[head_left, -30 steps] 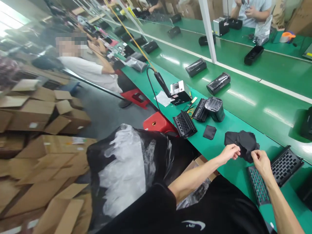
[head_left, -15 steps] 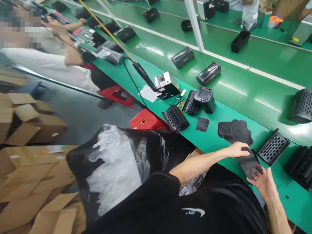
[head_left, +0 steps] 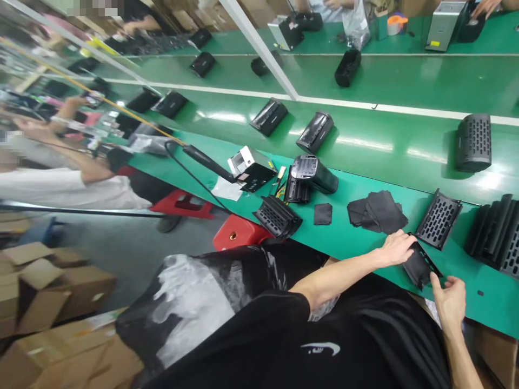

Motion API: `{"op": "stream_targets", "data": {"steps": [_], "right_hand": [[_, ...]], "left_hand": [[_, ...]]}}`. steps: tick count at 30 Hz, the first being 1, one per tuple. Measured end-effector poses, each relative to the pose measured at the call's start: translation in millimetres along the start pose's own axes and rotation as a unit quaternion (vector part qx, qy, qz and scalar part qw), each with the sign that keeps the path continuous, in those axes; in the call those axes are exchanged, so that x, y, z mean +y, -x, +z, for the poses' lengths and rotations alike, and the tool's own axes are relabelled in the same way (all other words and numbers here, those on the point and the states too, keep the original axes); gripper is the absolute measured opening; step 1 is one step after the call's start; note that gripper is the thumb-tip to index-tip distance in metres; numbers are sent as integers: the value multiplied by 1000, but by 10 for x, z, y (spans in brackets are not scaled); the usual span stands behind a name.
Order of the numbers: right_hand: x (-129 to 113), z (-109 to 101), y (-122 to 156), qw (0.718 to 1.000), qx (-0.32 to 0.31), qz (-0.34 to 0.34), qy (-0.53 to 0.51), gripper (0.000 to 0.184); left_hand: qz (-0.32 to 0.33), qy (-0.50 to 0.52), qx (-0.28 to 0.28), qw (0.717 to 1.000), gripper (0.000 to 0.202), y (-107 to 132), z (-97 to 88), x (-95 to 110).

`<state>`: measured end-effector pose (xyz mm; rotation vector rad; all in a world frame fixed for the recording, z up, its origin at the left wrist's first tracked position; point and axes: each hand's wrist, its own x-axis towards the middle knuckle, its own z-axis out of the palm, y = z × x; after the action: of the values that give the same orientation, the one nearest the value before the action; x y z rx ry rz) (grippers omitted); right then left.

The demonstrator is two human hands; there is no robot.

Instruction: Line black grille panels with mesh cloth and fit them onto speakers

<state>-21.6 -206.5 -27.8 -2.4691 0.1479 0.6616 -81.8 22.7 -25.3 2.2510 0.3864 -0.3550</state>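
On green bench point(head_left: 344, 251), stack of soft black fabric sheets point(head_left: 377, 212) lies left of the hands. L hand point(head_left: 395, 248) is nearly flat, fingertips touching top of dark fabric piece point(head_left: 417, 266), which lies on bench. R hand point(head_left: 448, 305) is open, fingers wide, just beside it, holding nothing. Stiff black perforated plastic grille point(head_left: 438, 219) lies further right.

A black fabric sheet point(head_left: 417, 268) — soft, dull, lying slightly rumpled.

On the green counter point(head_left: 478, 302), a slotted black plastic panel point(head_left: 438, 219) lies at three o'clock from a stack of black fabric sheets point(head_left: 377, 212), a small square black fabric sheet point(head_left: 323, 214) at nine.
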Motion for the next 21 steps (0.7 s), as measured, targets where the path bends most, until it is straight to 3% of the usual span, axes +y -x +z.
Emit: {"op": "stream_targets", "data": {"steps": [3,7,11,13,15,18,19,21], "right_hand": [[-41,66,-70,999,6,-47,0,83],[-87,47,-167,992,-75,-93,-47,68],[-157,-148,-224,968,-193,-104,-122,64],[-226,-263,-256,951,-246,-104,-155,63],[-311,-368,-286,936,-286,-101,-181,59],[-443,-484,-284,922,-310,-96,-213,55],[-482,-507,-261,919,-309,-91,-229,57],[-547,-531,-181,913,-297,-66,-272,65]], "left_hand": [[-23,-3,46,999,43,46,27,-58],[-58,11,76,995,45,95,-44,-111],[-90,46,109,989,53,184,-295,-182],[-111,146,84,979,58,246,-462,-213],[-133,326,0,936,58,310,-614,-215],[-146,549,-110,816,57,402,-754,-136],[-148,585,-110,790,57,433,-776,-92],[-153,616,-75,769,59,497,-794,7]]}}
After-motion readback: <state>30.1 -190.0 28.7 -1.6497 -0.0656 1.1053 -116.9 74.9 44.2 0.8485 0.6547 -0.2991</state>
